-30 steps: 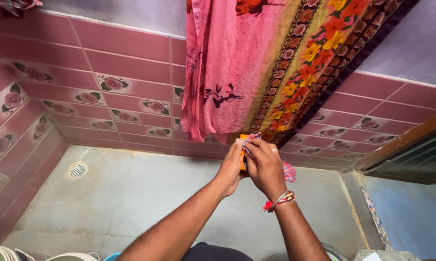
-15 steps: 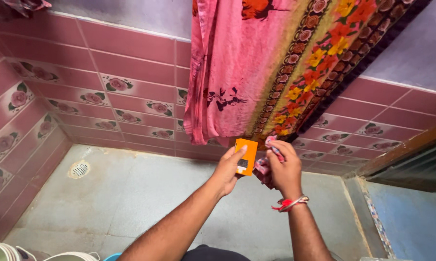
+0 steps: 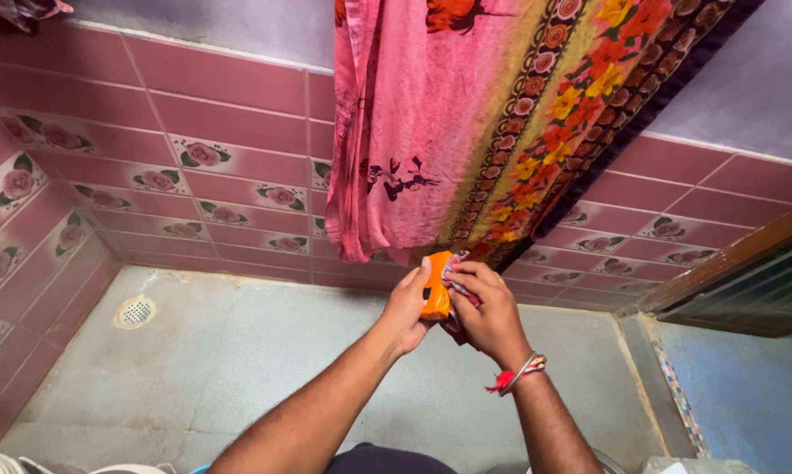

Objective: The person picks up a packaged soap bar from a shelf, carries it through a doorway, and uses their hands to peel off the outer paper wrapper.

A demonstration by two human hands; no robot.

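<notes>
My left hand (image 3: 407,303) grips a small flat orange box (image 3: 435,297), held upright in front of me. My right hand (image 3: 488,307) presses a crumpled patterned cloth (image 3: 456,274) against the box's right face; most of the cloth is hidden inside my fingers. A red thread and metal bangle (image 3: 516,376) circle my right wrist. Both hands hover above the grey floor, just below the hem of a hanging pink floral cloth (image 3: 466,123).
Pink rose-patterned wall tiles (image 3: 194,158) run around a grey stone floor (image 3: 238,360) with a round drain (image 3: 136,311) at left. A wooden frame with a dark grille (image 3: 747,281) stands at right. White container rims (image 3: 10,463) show at the bottom left.
Half a second ago my hands were apart, the orange box's face showing. Now my right hand has brought the small cloth back against the box, which has turned edge-on.
</notes>
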